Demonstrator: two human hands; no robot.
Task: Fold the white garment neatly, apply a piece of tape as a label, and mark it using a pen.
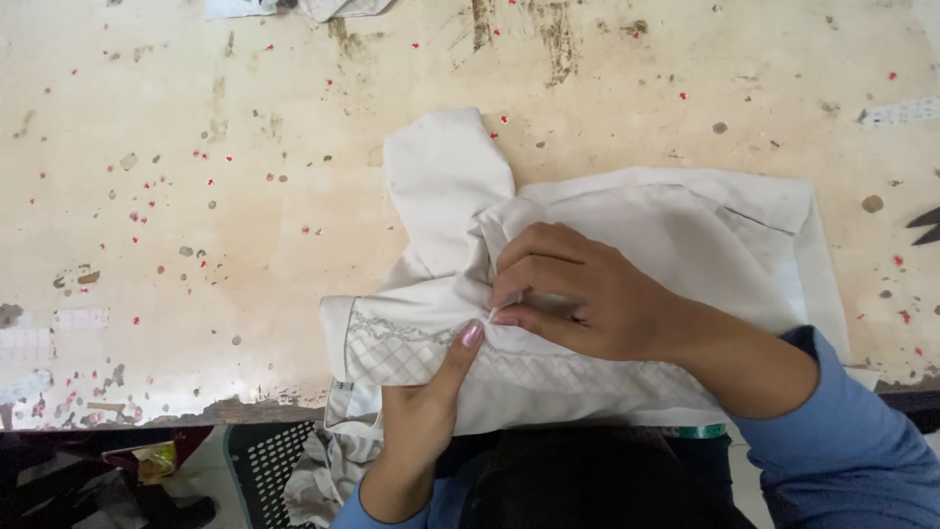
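Note:
A white garment (666,235) with a quilted, embroidered band (392,358) lies bunched at the near edge of a worn, stained table (196,196). My left hand (421,411) reaches up from below the table edge, its thumb pressed on the band near a gathered fold. Over the middle of the cloth, my right hand (578,289) has its fingers curled, pinching the fabric right beside the left thumb. A small pale thing shows at the right fingertips; I cannot tell what it is. Both arms wear blue sleeves.
Small red specks and dark stains dot the tabletop. A scrap of white cloth (294,8) lies at the far edge. A dark pointed object (925,225) juts in at the right edge. Below the table stands a black perforated basket (264,460) with cloth in it.

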